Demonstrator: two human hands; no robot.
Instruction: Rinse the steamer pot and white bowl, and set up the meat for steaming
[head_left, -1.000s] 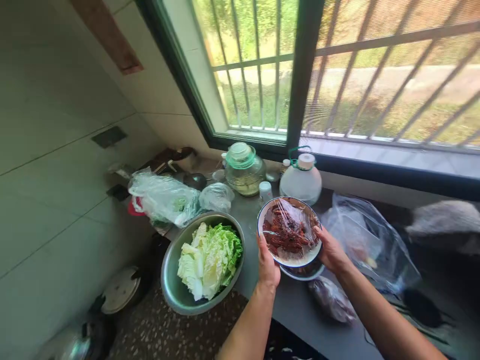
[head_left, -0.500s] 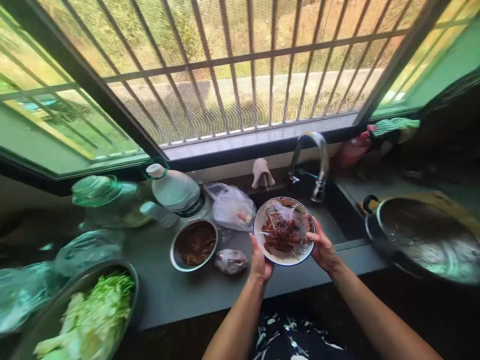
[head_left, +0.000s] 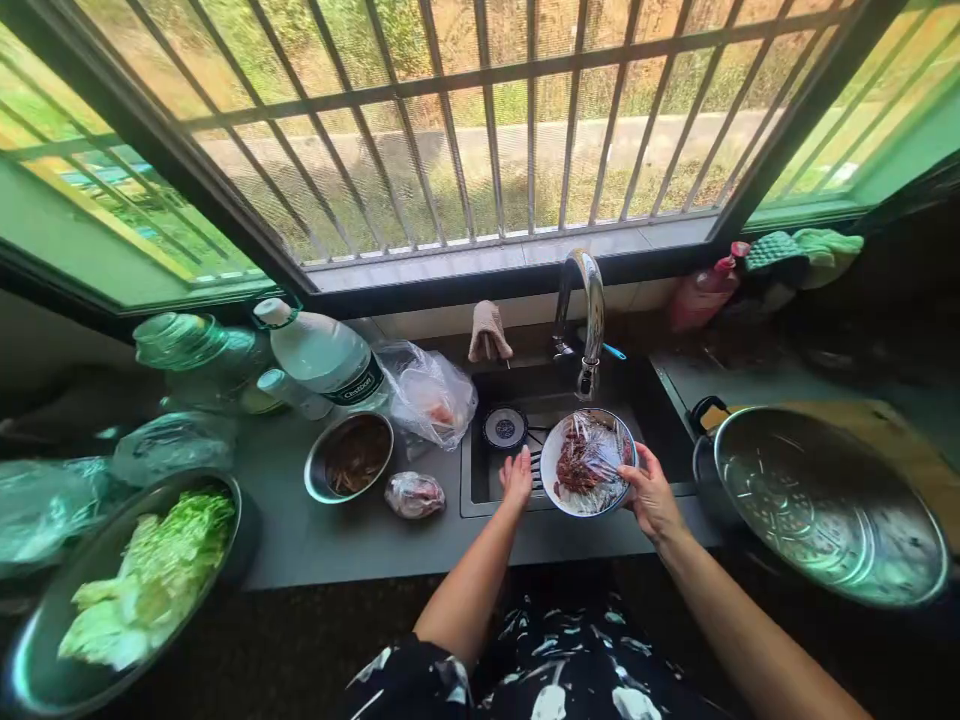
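Observation:
My right hand [head_left: 654,497] grips the right rim of a white bowl [head_left: 553,468] with a dark blue edge, held over the front of the sink. Dark reddish-brown food [head_left: 581,455] lies in it under clear plastic wrap [head_left: 592,485]. Off the bowl's left side is my left hand [head_left: 516,478], its fingers apart and nothing in them. Beyond that hand, a small upturned blue-and-white dish [head_left: 505,428] sits in the dark sink [head_left: 480,490]. A wrapped bundle [head_left: 415,495] rests on the counter to the left, near a metal bowl [head_left: 310,470] of brown soaking strips.
A chrome faucet [head_left: 592,310] arches over the sink. To the right stands a large pan [head_left: 832,505] on a wooden board. Leftward are a plastic bag [head_left: 427,395], a big bottle [head_left: 322,355], a jar [head_left: 202,355] and a basin [head_left: 240,520] of cabbage [head_left: 150,575].
My left hand has let go of the bowl and moved away from it. The bowl stays in my right hand. The view has shifted, showing more of the sink and the dish.

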